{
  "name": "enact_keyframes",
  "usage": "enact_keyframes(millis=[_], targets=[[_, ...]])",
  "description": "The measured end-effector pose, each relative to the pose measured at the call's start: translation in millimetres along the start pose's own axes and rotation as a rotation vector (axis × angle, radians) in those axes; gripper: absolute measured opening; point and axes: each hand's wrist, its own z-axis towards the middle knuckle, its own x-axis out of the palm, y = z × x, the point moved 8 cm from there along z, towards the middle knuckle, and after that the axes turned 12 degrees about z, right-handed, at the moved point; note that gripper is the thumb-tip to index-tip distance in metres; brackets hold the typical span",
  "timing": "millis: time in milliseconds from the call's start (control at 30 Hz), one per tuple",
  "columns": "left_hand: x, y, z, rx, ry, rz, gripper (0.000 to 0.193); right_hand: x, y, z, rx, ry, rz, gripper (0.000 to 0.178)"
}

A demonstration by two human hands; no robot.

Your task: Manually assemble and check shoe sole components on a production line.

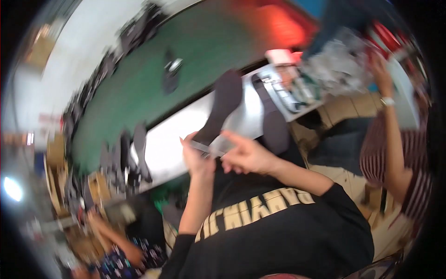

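Observation:
A dark, sole-shaped piece like a shoe insole (226, 97) rises from my left hand (200, 156), which is closed around its near end. Close beside it, my right hand (248, 154) has its fingers bent, with the index finger reaching toward the left hand. A small pale, see-through strip (201, 147) shows between the hands; blur hides its kind and which hand grips it. Just beyond the right hand, more dark insoles (275, 123) lie by a shiny silvery surface (252, 104).
A green belt or tabletop (134, 88) stretches beyond the white work surface (174, 139), with dark pieces along its far edge. More dark pieces (121, 156) stand at left. A tray of small items (290, 90) sits at right. Co-workers' arms (392, 139) appear on both sides.

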Motion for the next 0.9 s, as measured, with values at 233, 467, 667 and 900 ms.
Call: enact_keyframes(millis=[233, 467, 667, 900], targets=[[-15, -19, -4, 0.235, 0.041, 0.187, 0.064, 14, -17, 16, -0.015, -0.056, 0.099, 0.040], [-29, -12, 4, 0.003, 0.071, 0.085, 0.061, 21, -10, 20, 0.041, 0.010, 0.461, 0.026], [-6, 14, -3, -0.448, 0.301, -0.304, 0.052, 29, 7, 17, -0.471, -0.025, -0.526, 0.036], [-4, 32, -12, -0.719, 0.237, -0.489, 0.046, 26, 12, 12, -0.528, -0.141, -0.627, 0.045]])
